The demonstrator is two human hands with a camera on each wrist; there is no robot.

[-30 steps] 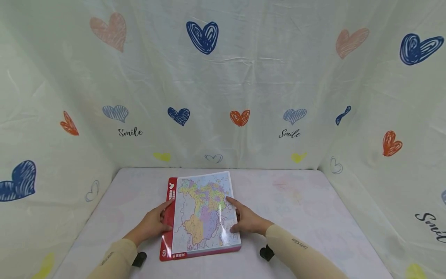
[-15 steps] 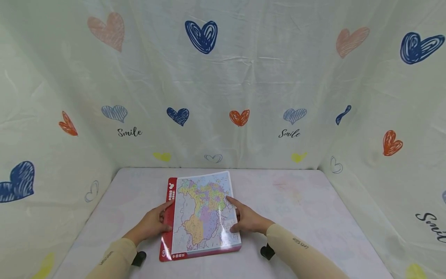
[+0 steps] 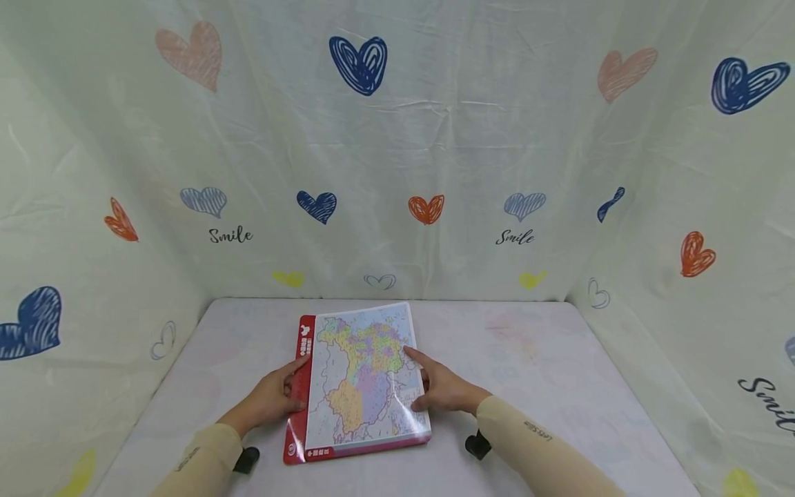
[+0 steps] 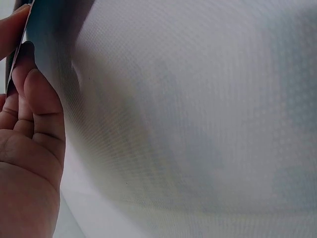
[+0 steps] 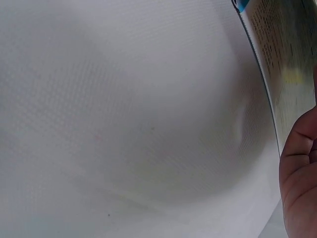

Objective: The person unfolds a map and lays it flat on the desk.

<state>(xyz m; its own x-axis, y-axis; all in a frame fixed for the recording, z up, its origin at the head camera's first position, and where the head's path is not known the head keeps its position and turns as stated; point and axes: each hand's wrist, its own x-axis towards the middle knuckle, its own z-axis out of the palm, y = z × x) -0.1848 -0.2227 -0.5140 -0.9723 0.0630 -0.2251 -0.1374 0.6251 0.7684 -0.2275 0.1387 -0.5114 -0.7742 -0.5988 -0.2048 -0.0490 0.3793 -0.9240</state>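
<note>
The left hand (image 3: 270, 399) is pinching the map's (image 3: 363, 379) red left border, the right hand (image 3: 450, 388) gripping its opposite edge! The map is showing at lower centre, over the pale bench (image 3: 528, 366). A heart-printed curtain (image 3: 466, 152) is hanging behind, black pieces (image 3: 477, 446) are poking out beneath both sleeves (image 3: 534, 442), fingers covering map edges.
</note>
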